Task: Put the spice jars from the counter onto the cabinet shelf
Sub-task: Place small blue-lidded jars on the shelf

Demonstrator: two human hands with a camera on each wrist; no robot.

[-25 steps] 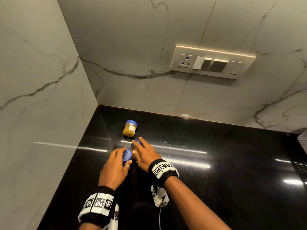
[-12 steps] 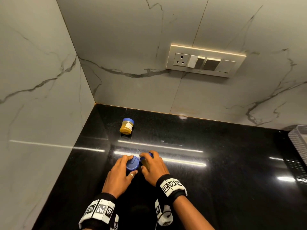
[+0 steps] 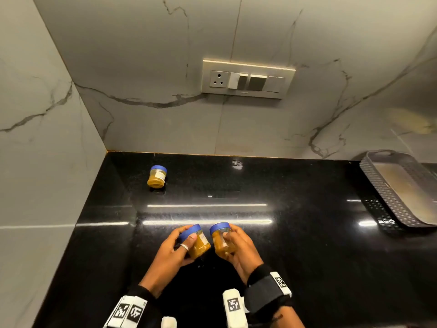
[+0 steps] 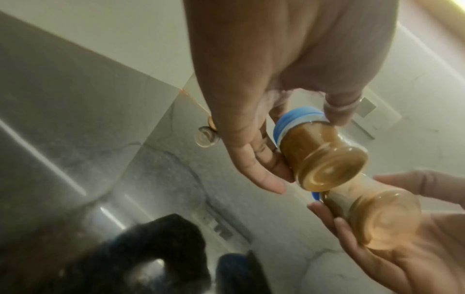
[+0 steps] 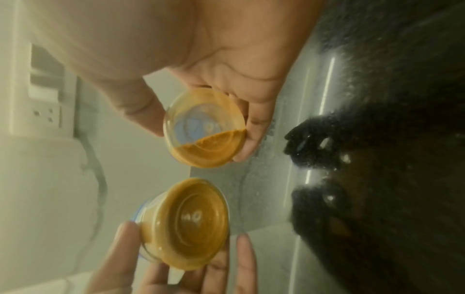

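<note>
Three small clear spice jars with blue lids hold yellow-orange powder. My left hand (image 3: pixel 185 245) grips one jar (image 3: pixel 198 242) round its lid and side, lifted off the black counter (image 3: pixel 295 245). My right hand (image 3: pixel 234 245) grips a second jar (image 3: pixel 222 240) just beside it; the two jars are nearly touching. The left wrist view shows the left jar (image 4: pixel 319 151) tilted, base toward the camera. In the right wrist view the right jar (image 5: pixel 203 131) is partly filled. A third jar (image 3: pixel 156 176) stands alone near the counter's back left corner. No cabinet shelf is in view.
Marble walls close the counter at the left and back. A switch and socket panel (image 3: pixel 248 79) sits on the back wall. A grey perforated basket (image 3: pixel 387 190) rests at the counter's right edge. Bright light streaks reflect across the glossy counter.
Both hands have closed round the two near jars, lifted them off the counter and drawn them back toward me. The third jar has not moved.
</note>
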